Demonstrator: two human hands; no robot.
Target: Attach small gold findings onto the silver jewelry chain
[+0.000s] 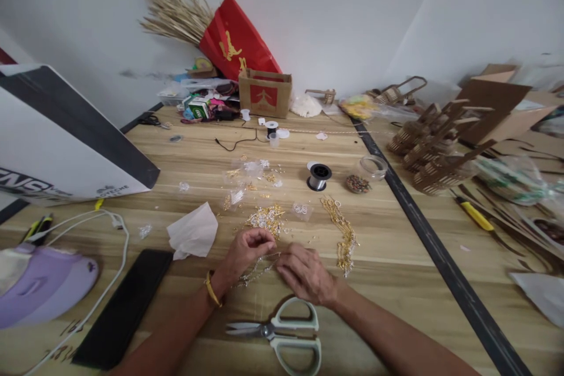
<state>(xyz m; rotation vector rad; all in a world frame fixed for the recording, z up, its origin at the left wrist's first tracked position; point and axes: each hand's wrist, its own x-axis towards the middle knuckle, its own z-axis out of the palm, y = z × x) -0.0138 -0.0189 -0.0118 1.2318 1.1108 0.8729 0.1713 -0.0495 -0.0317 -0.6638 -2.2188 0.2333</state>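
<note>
My left hand [247,254] is closed in a pinch at the near edge of a pile of gold and silver beads [267,218]; whatever its fingertips grip is too small to make out. Beneath it a thin silver beaded chain [258,273] lies on the table and runs up to my right hand [306,273]. The fingers of that hand are curled together on the chain's end. Just below the hands lie scissors [267,330] with pale green handles, blades apart and pointing left. Gold chains [341,235] lie in a bunch to the right.
Small bead packets [238,195], a wire spool [319,177] and a jar of beads [359,183] stand farther back. On the left are a white tissue [194,230], a black flat case [126,308] and a white cable [126,235]. Woven baskets [440,170] and a yellow cutter [476,214] occupy the right.
</note>
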